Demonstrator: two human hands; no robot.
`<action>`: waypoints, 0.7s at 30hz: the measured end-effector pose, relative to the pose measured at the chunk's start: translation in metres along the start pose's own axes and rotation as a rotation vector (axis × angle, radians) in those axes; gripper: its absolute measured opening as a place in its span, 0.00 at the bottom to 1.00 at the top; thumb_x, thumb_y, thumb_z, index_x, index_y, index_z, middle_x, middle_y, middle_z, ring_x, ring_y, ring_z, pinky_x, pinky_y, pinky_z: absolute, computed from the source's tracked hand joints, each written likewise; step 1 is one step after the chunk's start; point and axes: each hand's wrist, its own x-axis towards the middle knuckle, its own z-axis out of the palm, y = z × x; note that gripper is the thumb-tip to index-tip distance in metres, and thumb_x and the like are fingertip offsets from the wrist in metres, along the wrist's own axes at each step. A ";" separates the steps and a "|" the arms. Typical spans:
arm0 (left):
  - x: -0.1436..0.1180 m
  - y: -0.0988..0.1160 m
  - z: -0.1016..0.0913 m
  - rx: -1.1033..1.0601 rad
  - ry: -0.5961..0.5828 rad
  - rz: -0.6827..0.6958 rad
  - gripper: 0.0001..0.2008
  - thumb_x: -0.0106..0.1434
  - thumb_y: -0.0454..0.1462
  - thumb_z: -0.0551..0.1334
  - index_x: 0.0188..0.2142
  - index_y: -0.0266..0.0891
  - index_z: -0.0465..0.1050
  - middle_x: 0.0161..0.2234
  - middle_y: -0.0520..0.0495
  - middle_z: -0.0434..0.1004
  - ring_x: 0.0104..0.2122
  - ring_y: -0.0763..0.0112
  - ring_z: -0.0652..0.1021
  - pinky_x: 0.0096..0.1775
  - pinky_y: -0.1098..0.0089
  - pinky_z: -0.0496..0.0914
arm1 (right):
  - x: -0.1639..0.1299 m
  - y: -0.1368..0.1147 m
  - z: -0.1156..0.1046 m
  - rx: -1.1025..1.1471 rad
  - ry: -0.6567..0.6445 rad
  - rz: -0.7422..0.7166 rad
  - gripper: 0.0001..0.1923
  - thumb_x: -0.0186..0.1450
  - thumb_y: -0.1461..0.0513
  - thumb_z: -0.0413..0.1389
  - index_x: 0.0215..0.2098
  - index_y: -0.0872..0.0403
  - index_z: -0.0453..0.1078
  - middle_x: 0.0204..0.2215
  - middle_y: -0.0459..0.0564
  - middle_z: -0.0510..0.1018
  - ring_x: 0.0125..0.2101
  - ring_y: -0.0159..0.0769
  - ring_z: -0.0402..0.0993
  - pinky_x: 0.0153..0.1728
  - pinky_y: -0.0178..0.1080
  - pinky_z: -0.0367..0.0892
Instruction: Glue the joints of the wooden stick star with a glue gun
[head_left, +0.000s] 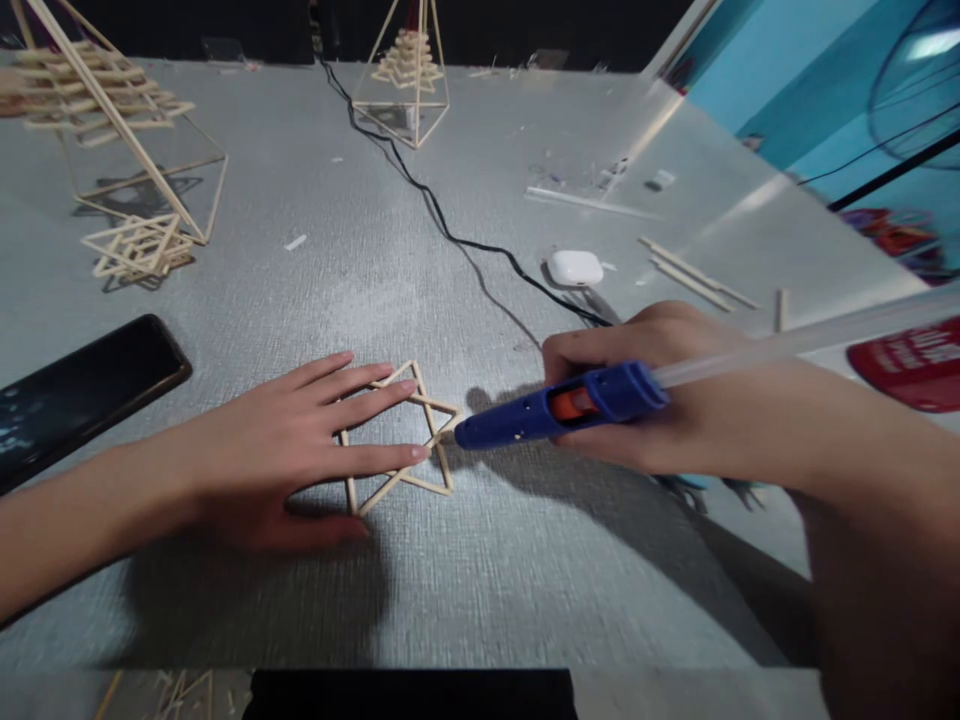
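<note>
A six-pointed star of thin wooden sticks lies flat on the grey table. My left hand rests over its left side, fingers spread, with fingertips touching the sticks. In my right hand is a blue hot glue gun, its nozzle at the star's right side, close to a crossing of two sticks. I cannot tell whether the nozzle touches the wood. A clear glue stick runs out of the gun's back end. The trigger is hidden under the gun.
A phone lies at left, below a small pile of stick stars. Stick pyramids stand at the back. A black cable crosses the table towards my right hand, passing a white earbud case. Loose sticks lie right.
</note>
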 end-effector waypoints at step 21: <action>0.000 0.002 -0.003 0.036 -0.047 -0.023 0.36 0.73 0.49 0.66 0.76 0.54 0.61 0.80 0.37 0.52 0.78 0.35 0.58 0.72 0.33 0.58 | -0.017 0.036 -0.016 0.192 0.167 -0.025 0.15 0.68 0.51 0.67 0.32 0.48 0.69 0.17 0.40 0.68 0.17 0.31 0.61 0.16 0.37 0.56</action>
